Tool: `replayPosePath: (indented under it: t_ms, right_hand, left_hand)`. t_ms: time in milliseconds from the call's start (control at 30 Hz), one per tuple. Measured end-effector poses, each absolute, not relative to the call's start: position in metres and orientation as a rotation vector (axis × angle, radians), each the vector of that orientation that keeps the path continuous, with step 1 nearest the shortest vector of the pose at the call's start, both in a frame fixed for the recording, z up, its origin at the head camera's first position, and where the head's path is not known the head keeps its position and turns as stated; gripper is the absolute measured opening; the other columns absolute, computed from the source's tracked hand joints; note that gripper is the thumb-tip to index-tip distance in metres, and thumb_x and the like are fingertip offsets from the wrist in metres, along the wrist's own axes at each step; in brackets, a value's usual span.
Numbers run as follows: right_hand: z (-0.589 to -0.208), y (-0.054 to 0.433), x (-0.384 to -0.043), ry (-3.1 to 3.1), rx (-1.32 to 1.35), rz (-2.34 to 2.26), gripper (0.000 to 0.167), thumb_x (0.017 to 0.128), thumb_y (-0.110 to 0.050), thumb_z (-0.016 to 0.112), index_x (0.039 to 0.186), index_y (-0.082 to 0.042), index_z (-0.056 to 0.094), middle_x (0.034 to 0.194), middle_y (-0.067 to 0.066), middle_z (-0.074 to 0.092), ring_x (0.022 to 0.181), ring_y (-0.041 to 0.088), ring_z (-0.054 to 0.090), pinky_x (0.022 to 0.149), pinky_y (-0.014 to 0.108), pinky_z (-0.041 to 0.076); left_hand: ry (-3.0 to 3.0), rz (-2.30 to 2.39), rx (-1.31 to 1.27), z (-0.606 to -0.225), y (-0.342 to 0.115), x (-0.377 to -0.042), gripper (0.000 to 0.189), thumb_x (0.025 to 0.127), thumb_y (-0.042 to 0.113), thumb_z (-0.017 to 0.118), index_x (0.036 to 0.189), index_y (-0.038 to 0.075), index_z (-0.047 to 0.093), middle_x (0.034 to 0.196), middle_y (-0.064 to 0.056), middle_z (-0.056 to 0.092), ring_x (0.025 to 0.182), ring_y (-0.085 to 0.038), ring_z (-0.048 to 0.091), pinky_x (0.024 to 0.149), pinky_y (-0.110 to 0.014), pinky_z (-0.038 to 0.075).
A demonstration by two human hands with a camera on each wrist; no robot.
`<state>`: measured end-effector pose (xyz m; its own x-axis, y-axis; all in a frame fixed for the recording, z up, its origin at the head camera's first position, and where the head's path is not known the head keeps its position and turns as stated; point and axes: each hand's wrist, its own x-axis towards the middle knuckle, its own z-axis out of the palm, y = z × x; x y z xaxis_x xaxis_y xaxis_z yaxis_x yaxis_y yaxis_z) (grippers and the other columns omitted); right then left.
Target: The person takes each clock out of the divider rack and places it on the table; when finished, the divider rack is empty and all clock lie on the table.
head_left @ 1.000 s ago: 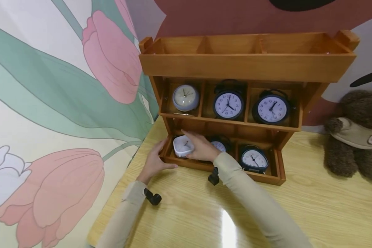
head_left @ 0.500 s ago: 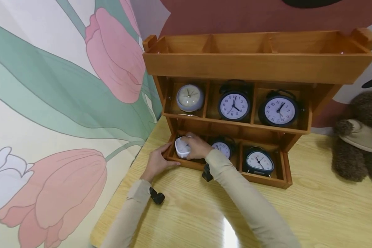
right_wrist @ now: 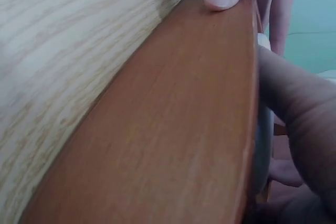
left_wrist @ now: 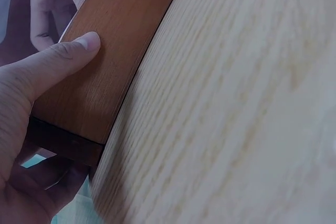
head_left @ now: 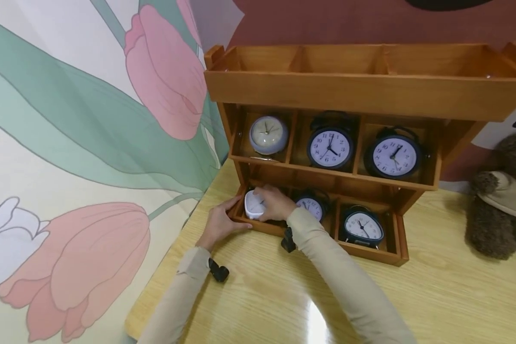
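In the head view a small white square clock (head_left: 254, 204) sits in the lower left compartment of a brown wooden shelf (head_left: 348, 95). My right hand (head_left: 278, 204) grips this clock by its right side and top, covering part of its face. At the shelf's lower left corner my left hand (head_left: 220, 223) holds on. The left wrist view shows that hand's thumb (left_wrist: 65, 56) on the front board (left_wrist: 113, 51), with its fingers round the end. From the right wrist, the right thumb (right_wrist: 299, 90) reaches behind the board; the clock is mostly hidden there.
Beside the white clock are a dark round clock (head_left: 310, 208) and a dark triangular one (head_left: 363, 227). The middle tier holds a pale round clock (head_left: 267, 134) and two black alarm clocks (head_left: 330, 148). A brown teddy bear (head_left: 492, 220) sits right on the wooden table (head_left: 258, 291).
My right hand's fingers have drawn in over the white clock's top and now cover more of it. The left hand stays at the shelf corner. The head view has shifted slightly.
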<state>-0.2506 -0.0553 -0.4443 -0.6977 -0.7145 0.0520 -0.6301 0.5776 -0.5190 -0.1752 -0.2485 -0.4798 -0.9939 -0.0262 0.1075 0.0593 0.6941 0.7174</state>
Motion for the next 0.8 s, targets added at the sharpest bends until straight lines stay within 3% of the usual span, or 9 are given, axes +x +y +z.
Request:
replayPosePath:
  t_ms: [233, 467, 800]
  right_hand:
    - [-0.436, -0.056, -0.241, 2.744, -1.04, -0.882, 0.079, 0.066, -0.024, 0.09, 0.133, -0.005, 0.052, 0.121, 0.019, 0.058, 0.103, 0.031, 0.06, 0.088, 0.042, 0.053]
    - [-0.428, -0.047, -0.223, 2.868, -1.052, -0.999, 0.079, 0.062, -0.031, 0.091, 0.13, -0.009, 0.056, 0.118, 0.016, 0.058, 0.095, 0.029, 0.062, 0.082, 0.042, 0.054]
    - [-0.423, -0.023, -0.16, 3.032, -1.062, -1.123, 0.077, 0.057, -0.033, 0.092, 0.124, -0.011, 0.06, 0.124, 0.017, 0.053, 0.098, 0.031, 0.059, 0.083, 0.046, 0.049]
  left_hand:
    - [-2.803, -1.178, 0.024, -0.483, -0.249, -0.173, 0.09, 0.059, 0.034, 0.093, 0.139, 0.021, 0.054, 0.139, -0.008, 0.056, 0.13, -0.028, 0.052, 0.109, -0.042, 0.042]
    - [-2.81, -1.177, 0.046, -0.482, -0.248, -0.173, 0.091, 0.058, 0.033, 0.094, 0.139, 0.023, 0.054, 0.139, -0.01, 0.057, 0.129, -0.029, 0.053, 0.108, -0.043, 0.042]
    - [-2.769, -1.122, -0.035, -0.482, -0.249, -0.176, 0.084, 0.059, 0.024, 0.092, 0.136, 0.021, 0.058, 0.133, -0.01, 0.062, 0.12, -0.03, 0.06, 0.101, -0.043, 0.048]
